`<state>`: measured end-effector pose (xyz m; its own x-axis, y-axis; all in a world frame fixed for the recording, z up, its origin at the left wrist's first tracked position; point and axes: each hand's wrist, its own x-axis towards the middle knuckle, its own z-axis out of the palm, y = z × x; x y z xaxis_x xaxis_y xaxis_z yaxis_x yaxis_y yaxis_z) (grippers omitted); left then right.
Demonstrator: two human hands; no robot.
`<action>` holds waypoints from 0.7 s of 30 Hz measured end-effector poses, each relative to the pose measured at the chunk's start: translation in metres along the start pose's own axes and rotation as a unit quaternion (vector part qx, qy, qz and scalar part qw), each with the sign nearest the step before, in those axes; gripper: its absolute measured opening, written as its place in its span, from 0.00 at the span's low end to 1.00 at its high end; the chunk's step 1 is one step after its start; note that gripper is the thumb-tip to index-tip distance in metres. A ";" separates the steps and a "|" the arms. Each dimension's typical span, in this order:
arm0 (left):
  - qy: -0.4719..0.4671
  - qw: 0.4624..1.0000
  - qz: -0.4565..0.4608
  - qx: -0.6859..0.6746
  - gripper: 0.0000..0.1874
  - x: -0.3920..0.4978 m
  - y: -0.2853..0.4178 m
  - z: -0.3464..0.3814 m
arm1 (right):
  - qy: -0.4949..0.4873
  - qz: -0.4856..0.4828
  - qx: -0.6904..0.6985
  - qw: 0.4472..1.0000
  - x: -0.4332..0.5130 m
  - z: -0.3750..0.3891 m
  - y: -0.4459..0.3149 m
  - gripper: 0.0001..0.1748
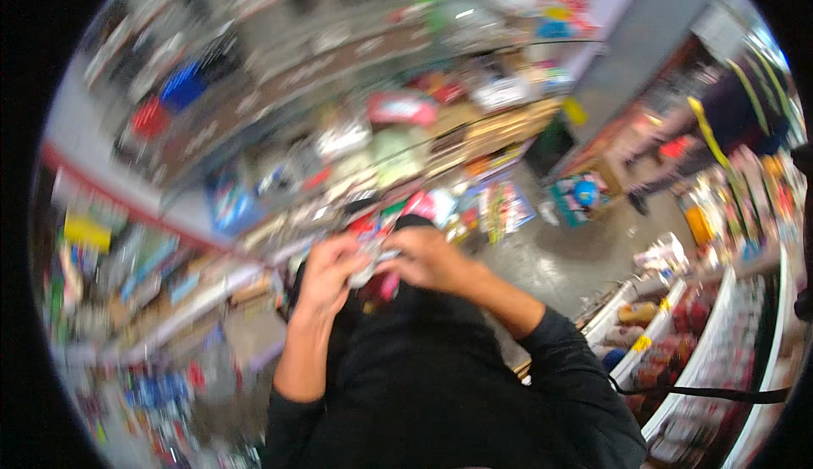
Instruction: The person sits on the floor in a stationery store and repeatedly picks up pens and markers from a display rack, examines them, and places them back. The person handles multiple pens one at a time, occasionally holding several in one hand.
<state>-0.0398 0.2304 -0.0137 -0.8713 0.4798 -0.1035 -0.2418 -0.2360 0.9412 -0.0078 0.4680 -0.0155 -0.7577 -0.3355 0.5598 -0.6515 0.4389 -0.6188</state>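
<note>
Both hands meet in front of my black top around a small whitish object (363, 273), too blurred to name. My left hand (327, 272) grips it from one side with bent fingers. My right hand (427, 256) pinches it from the other side, fingertips close to those of the left. Below the hands, a pink item (389, 286) shows partly, and my fingers and clothing hide the rest of it. Beyond them lies a heap of colourful packaged goods (422, 205), smeared by motion.
Shelves of mixed goods (356, 132) run across ahead of me. White-edged shelves (673, 329) hold plush-like items on the right. A box (581, 196) with a blue ball sits on the grey floor (565, 265). A person in dark clothing with yellow stripes (724, 107) bends at far right.
</note>
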 end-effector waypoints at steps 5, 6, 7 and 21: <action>-0.018 0.988 -0.013 -0.155 0.09 -0.004 -0.001 -0.005 | 0.064 0.040 0.131 0.989 0.005 0.013 -0.005 0.19; 0.003 0.986 -0.009 -0.169 0.10 -0.002 -0.001 -0.005 | 0.069 0.061 0.191 0.977 0.008 0.018 -0.003 0.18; 0.015 0.983 0.002 -0.185 0.10 0.000 -0.002 -0.004 | 0.071 0.083 0.219 0.970 0.010 0.021 -0.002 0.18; 0.177 0.964 0.189 0.064 0.11 -0.027 -0.002 -0.016 | 0.011 0.092 0.157 0.983 0.037 0.059 -0.009 0.19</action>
<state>-0.0227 0.2040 -0.0180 -0.9834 0.0570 0.1724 0.1560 -0.2205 0.9628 -0.0319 0.4026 -0.0215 -0.8654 -0.2545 0.4315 -0.4852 0.2112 -0.8485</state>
